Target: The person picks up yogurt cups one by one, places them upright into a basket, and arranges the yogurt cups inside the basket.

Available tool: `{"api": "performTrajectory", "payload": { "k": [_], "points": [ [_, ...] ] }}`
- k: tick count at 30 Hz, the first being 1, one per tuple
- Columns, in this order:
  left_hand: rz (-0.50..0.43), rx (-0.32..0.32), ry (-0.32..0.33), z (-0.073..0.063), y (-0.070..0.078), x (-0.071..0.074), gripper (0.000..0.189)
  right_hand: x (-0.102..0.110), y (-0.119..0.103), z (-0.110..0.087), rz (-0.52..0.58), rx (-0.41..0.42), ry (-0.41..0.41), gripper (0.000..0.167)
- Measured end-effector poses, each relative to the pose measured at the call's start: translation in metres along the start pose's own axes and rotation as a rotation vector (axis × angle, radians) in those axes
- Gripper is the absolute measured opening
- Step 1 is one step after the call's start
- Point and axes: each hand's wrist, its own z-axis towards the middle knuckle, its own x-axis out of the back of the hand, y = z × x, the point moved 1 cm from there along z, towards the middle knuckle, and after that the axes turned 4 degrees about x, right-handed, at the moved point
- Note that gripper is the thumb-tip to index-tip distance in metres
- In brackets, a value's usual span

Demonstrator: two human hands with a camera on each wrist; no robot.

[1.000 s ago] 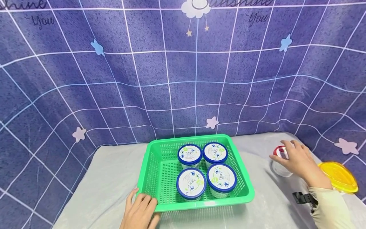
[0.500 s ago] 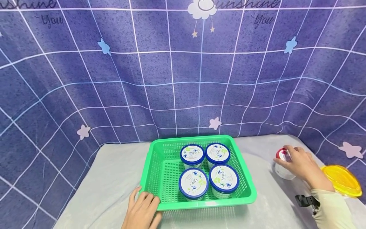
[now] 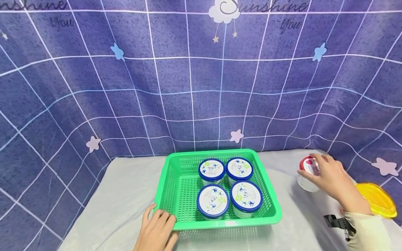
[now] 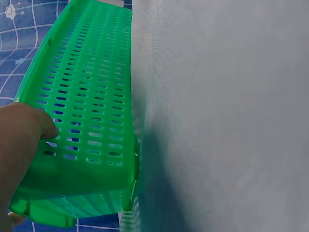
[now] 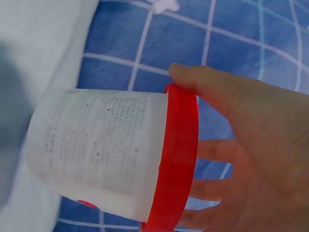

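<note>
My right hand (image 3: 334, 179) grips a white tub with a red lid (image 3: 309, 170) at the right of the table. In the right wrist view, the thumb and fingers span the red lid (image 5: 175, 159), and fine print covers the tub's pale side. My left hand (image 3: 156, 228) holds the front left corner of a green plastic basket (image 3: 216, 225). In the left wrist view its thumb (image 4: 41, 123) presses on the basket's slotted wall. Several blue-lidded tubs (image 3: 213, 201) stand upright in the basket's middle and right part.
A container with a yellow lid (image 3: 377, 200) lies at the right edge, partly behind my right forearm. Pale grey cloth (image 3: 125, 195) covers the table. A blue-purple checked curtain (image 3: 201, 76) hangs behind it and at both sides.
My right hand has closed round the red lid, and the tub has shifted slightly left and up. My left hand and the basket hold still; the head view has swung slightly left.
</note>
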Motion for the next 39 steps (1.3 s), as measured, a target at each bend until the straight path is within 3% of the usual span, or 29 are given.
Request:
{"api": "performTrajectory", "payload": {
  "k": [11,16,27,36,39],
  "points": [
    [0.001,0.006,0.008,-0.001,-0.001,0.002,0.013,0.016,-0.065,0.006,0.057,0.213,0.189,0.071],
    [0.012,0.001,0.009,-0.001,-0.002,0.002,0.013,0.023,-0.092,0.012,0.059,0.282,0.216,0.071],
    [0.006,-0.026,0.001,0.002,-0.003,0.001,0.013,0.032,-0.158,0.042,0.04,0.413,0.074,0.071],
    [0.009,-0.002,-0.025,0.001,-0.003,0.003,0.012,0.017,-0.215,0.073,0.088,0.539,-0.05,0.077],
    [0.004,-0.005,-0.005,0.001,-0.002,0.003,0.014,0.009,-0.232,0.082,0.109,0.572,-0.084,0.08]
  ]
}}
